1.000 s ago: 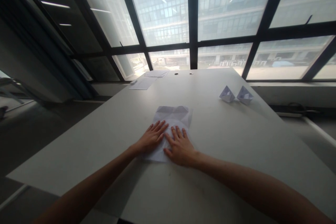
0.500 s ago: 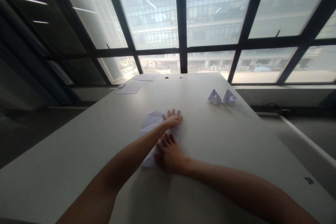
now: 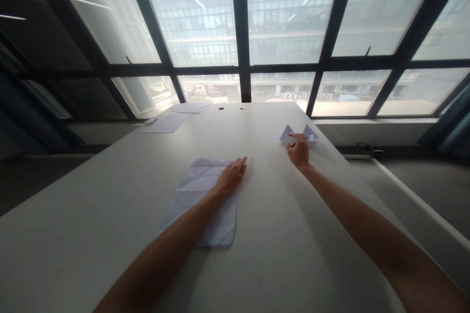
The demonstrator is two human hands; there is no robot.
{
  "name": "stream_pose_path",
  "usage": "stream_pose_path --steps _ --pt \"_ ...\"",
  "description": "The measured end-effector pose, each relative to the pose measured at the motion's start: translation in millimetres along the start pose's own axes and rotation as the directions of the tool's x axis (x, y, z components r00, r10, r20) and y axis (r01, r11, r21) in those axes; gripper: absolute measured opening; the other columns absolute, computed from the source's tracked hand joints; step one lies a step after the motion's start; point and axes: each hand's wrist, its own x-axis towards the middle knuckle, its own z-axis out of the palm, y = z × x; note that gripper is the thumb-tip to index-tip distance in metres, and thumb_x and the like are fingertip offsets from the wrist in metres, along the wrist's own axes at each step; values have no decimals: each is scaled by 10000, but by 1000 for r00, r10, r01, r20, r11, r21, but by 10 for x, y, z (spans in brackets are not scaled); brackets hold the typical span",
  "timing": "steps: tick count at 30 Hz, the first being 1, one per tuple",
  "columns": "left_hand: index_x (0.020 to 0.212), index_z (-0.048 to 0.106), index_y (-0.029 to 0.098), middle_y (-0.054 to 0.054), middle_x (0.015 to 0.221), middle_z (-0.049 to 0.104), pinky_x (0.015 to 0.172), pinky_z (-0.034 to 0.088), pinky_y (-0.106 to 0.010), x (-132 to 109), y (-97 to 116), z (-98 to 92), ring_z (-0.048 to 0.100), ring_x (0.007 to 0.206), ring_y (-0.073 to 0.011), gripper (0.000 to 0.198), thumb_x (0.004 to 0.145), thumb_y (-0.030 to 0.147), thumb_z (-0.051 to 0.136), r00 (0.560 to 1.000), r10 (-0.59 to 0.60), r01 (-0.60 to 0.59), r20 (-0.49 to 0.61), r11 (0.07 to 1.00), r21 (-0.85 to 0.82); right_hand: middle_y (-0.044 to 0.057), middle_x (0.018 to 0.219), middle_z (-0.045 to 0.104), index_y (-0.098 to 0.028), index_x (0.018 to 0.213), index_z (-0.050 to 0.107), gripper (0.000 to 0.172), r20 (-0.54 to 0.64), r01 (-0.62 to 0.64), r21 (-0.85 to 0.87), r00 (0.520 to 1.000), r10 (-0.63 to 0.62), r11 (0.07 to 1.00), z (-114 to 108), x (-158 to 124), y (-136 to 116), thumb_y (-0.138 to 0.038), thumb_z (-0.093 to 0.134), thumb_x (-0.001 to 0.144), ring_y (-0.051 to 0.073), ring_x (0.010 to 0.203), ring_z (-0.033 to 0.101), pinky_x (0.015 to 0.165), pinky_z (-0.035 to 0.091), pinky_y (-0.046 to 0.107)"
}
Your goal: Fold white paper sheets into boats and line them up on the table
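Two folded white paper boats (image 3: 311, 136) stood by the half-curled right hand (image 3: 299, 150), its hold unclear, left hand (image 3: 232, 175) lay flat, gripping nothing, on creased white paper (image 3: 198, 182).

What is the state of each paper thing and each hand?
White creased rectangular paper sheet: mostly flat
Left white paper boat: upright
Right white paper boat: upright
White loose paper sheets: flat, partly overlapping
Left hand: fingers extended over creased sheet
Right hand: fingers bent at the boats, grip unclear
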Motion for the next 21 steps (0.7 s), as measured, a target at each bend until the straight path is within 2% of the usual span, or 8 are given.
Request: stream_pose_path --steps 2,4,8,11,14,16,18,21 --pt "1479 445 197 -74 1512 472 1207 241 -394 -1 -30 0 373 1441 -204 501 1012 352 348 991 105 -102 78 994 -33 174 1211 623 -146 1155 654 380 -12 -5 -32 1000 5 999 0 239 260 -213 590 787 188 680 587 823 512 396" --pt "1466 465 224 -56 1526 454 1215 227 -425 -11 -50 -3 356 1451 -217 495 999 372 398 980 168 -164 110 985 -47 173 1174 651 -152 1090 667 338 44 -31 -27 998 32 999 24 375 447 -232 620 764 199 702 607 794 520 391" --pt "1413 535 212 -72 1459 534 1194 298 -405 -29 -33 -2 445 1396 -219 456 994 356 423 990 135 -133 24 987 -94 106 798 712 -181 786 670 78 182 -127 49 976 116 991 110 351 501 -237 627 752 233 716 647 756 526 377" --pt "1322 617 182 -90 1342 636 1123 408 -377 -18 11 -12 575 1276 -226 421 999 358 412 993 17 -39 -115 980 -195 89 780 711 -173 783 674 94 210 -79 211 977 34 974 113 77 224 -241 610 769 226 716 659 718 530 355" --pt "1303 626 140 -112 1264 683 1059 470 -377 7 53 -42 643 1180 -236 442 984 391 451 958 -110 6 -265 930 -367 60 787 703 -179 813 688 119 274 -19 352 958 -84 936 7 -329 -215 -279 624 808 196 691 648 676 531 322" --pt "1352 582 113 -134 1237 694 976 527 -362 15 79 -65 686 1098 -237 515 952 431 520 939 -184 14 -290 864 -503 50 799 689 -188 814 691 123 333 13 424 928 -169 906 -106 -593 -505 -284 620 843 182 717 641 672 524 301" --pt "1317 615 112 -130 1167 726 891 561 -338 10 104 -87 717 1008 -236 519 910 432 585 927 -234 21 -292 812 -584 45 804 679 -193 824 697 124 377 12 486 899 -222 874 -218 -803 -738 -286 623 860 170 715 627 655 511 286" --pt "1039 761 141 -53 927 773 738 559 -282 -25 158 -115 725 837 -220 331 892 384 589 931 -206 -5 -303 820 -573 47 800 695 -195 823 719 156 469 -16 528 839 -276 849 -329 -984 -940 -320 638 868 160 698 614 628 490 271"
